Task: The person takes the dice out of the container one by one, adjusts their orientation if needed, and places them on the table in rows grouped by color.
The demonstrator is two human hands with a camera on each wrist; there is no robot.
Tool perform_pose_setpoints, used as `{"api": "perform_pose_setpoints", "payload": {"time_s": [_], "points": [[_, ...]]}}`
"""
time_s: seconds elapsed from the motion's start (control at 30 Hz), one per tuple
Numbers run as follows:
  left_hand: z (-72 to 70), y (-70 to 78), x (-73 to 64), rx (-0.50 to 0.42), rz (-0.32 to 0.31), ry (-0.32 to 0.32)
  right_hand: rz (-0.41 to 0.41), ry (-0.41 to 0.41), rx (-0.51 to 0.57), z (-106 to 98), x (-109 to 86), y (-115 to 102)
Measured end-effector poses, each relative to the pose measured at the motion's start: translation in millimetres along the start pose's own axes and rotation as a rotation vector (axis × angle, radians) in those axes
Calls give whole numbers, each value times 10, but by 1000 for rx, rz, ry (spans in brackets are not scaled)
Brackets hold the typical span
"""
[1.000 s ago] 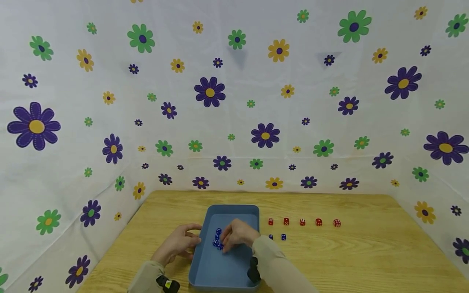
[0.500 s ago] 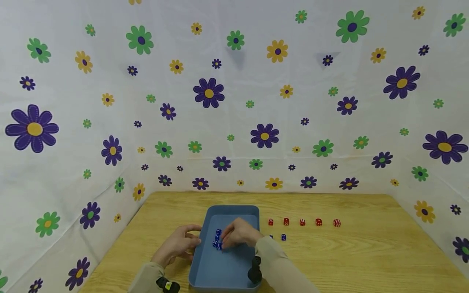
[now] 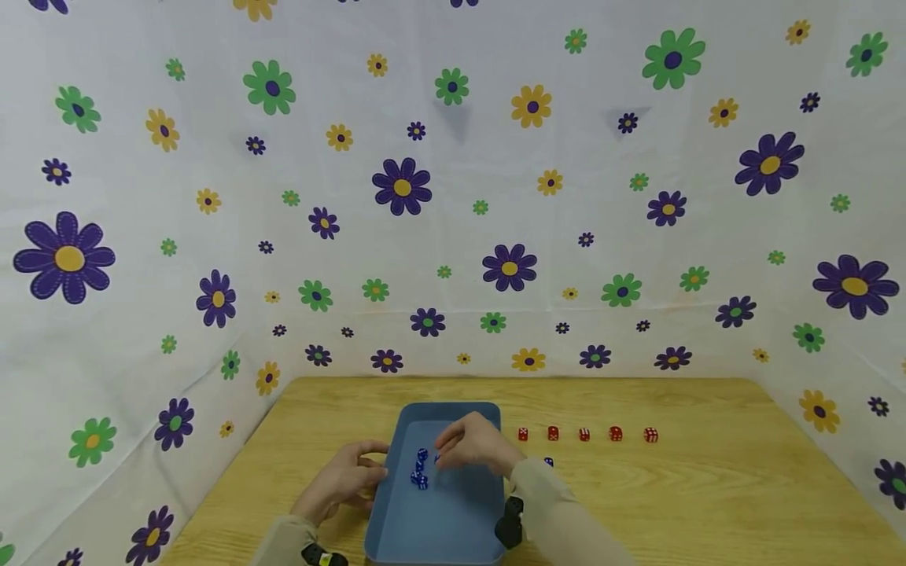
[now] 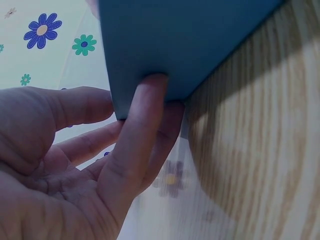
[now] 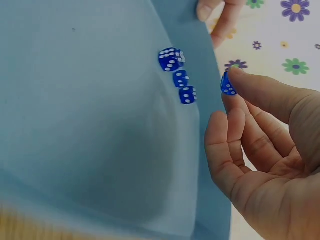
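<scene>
A blue die with white pips (image 5: 228, 85) is pinched between the thumb and fingers of my right hand (image 3: 480, 445), held above the blue tray (image 3: 442, 534). Several more blue dice (image 3: 420, 479) lie clustered on the tray floor, left of that hand; the right wrist view shows them along the foot of the wall (image 5: 187, 95). My left hand (image 3: 343, 478) rests with extended fingers against the tray's outer left side. In the left wrist view, fingertips (image 4: 152, 85) touch the outer wall and the rim edge.
Right of the tray, several red dice (image 3: 583, 434) form a spaced row on the wooden table (image 3: 679, 503). One blue die (image 3: 548, 461) shows in front of them, partly behind the right forearm. A flowered cloth (image 3: 453, 196) surrounds the table at the back and sides.
The right hand has lifted from the cluster with one blue die, moving up and to the right. The left hand stays at the tray. The head view has tilted slightly upward.
</scene>
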State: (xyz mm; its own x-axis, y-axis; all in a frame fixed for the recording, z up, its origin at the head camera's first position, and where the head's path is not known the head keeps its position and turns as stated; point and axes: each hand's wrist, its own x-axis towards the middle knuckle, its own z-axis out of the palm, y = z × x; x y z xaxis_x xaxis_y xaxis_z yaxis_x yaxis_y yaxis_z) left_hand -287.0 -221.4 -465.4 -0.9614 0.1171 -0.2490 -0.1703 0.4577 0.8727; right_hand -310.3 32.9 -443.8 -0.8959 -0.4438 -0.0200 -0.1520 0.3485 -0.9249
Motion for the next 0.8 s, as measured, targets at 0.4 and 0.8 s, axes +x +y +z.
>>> {"api": "perform_pose_setpoints", "payload": {"time_s": [0.4,0.8], "points": [[42,1,15,12,-13,11,-15,19,38,-275,-146,68],[44,-31,44,6,-17,34,12,58,53,-565,-354,217]]}}
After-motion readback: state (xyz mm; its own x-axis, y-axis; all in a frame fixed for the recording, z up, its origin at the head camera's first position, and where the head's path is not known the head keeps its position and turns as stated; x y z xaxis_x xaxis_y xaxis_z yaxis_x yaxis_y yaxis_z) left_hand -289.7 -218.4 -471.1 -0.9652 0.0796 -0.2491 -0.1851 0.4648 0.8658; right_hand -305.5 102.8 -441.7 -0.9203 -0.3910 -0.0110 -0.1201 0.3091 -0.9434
